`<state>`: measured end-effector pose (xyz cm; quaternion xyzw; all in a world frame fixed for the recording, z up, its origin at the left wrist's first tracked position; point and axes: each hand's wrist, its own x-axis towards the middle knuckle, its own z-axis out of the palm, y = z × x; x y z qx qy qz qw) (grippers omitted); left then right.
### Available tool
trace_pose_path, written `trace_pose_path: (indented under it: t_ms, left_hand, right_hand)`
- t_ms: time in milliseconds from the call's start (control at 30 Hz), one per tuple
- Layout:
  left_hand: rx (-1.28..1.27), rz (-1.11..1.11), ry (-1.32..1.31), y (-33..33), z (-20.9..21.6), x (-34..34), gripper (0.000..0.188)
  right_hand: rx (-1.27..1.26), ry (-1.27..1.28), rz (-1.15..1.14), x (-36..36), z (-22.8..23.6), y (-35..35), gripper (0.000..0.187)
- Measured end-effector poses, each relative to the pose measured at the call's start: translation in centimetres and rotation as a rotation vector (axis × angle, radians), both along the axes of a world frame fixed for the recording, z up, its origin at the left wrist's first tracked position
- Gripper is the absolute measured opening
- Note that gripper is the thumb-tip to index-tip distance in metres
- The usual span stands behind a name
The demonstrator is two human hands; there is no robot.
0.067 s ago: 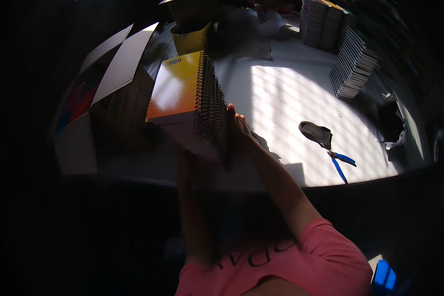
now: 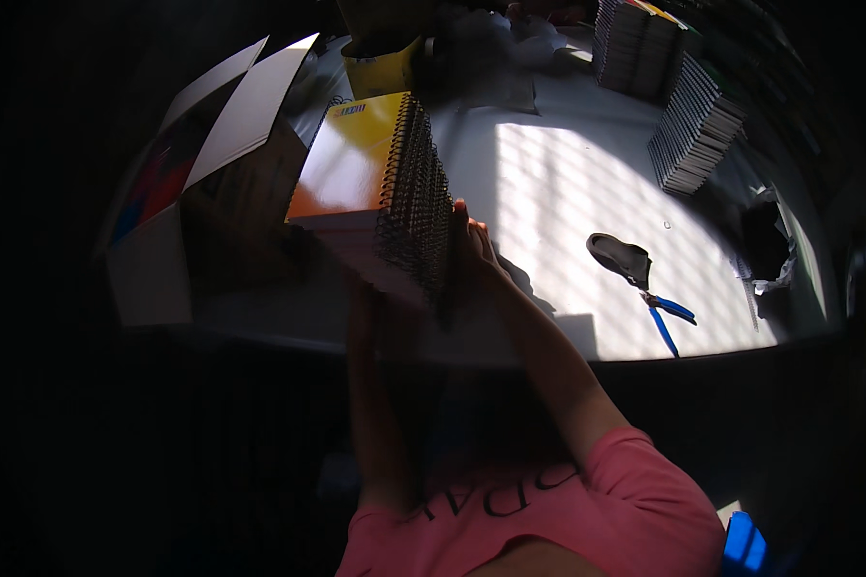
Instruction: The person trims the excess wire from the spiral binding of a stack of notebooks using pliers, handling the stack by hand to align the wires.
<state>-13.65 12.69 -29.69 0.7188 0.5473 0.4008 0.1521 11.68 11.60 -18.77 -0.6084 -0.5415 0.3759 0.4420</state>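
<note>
A tall stack of spiral notebooks (image 2: 351, 159) with a glossy yellow and orange cover on top is held up in front of me, its black coils facing right. My right hand (image 2: 473, 248) presses against the coil side, with fingertips showing beyond it. Beneath the near lower end is my left hand (image 2: 364, 300), in deep shadow and with its fingers mostly hidden by the stack. Just left of the notebooks stands an open cardboard box (image 2: 236, 207) with its pale flaps raised.
Blue-handled pliers (image 2: 666, 313) and a dark grey oval item (image 2: 618, 257) lie on the sunlit white table (image 2: 548, 183). Two more notebook stacks (image 2: 693, 130) (image 2: 635, 48) stand at the far right. A yellow bin (image 2: 380, 72) is at the back.
The whole view has shifted slightly. The notebook stack stays between both hands, with hardly any movement relative to the box.
</note>
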Motion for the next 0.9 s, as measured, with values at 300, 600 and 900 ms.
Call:
trace_pose_path:
  t_ms: [300, 600, 900]
  left_hand:
    - [-0.110, -0.001, 0.059, -0.6, 1.0, -0.3, 0.060]
    - [-0.262, -0.020, 0.072, 0.5, 3.5, -0.2, 0.062]
    - [-0.411, -0.066, 0.091, 0.9, 5.3, 1.3, 0.064]
  right_hand:
    - [0.051, -0.087, -0.279, -1.2, -4.0, -7.2, 0.064]
    - [0.299, 0.220, 0.159, 0.4, -4.4, -11.0, 0.083]
    - [0.152, -0.283, -0.108, -1.3, -1.5, -12.3, 0.112]
